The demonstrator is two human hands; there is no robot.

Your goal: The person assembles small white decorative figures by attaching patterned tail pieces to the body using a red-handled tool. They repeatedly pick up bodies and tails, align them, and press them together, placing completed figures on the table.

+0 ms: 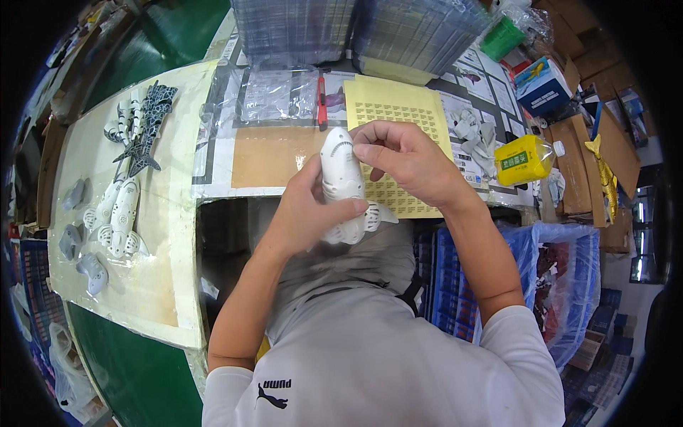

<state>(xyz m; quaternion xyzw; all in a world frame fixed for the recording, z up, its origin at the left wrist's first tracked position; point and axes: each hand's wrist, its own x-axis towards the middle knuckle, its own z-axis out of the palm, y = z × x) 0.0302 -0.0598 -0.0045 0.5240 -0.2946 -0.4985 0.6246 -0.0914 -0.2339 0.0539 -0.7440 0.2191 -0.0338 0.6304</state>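
Observation:
My left hand (pixel 307 206) is wrapped round the body of a white plastic toy shark (pixel 341 171), its thumb lying across the lower part. The shark's snout points away from me, and its ribbed fins show at the near end. My right hand (pixel 409 160) is at the shark's head, thumb and curled index finger closed together against its right side. Whatever they pinch, if anything, is too small to make out. Under that hand lies a yellow sheet of small printed labels (pixel 405 117). A red utility knife (pixel 321 99) rests just beyond the shark's snout.
More white toy shark bodies (pixel 124 213), patterned tail pieces (pixel 151 128) and grey controllers (pixel 92 274) lie on the left table. Stacked clear plastic trays (pixel 292 32) stand at the back. A yellow bottle (pixel 525 160) lies right, above a blue-lined bin (pixel 576 285).

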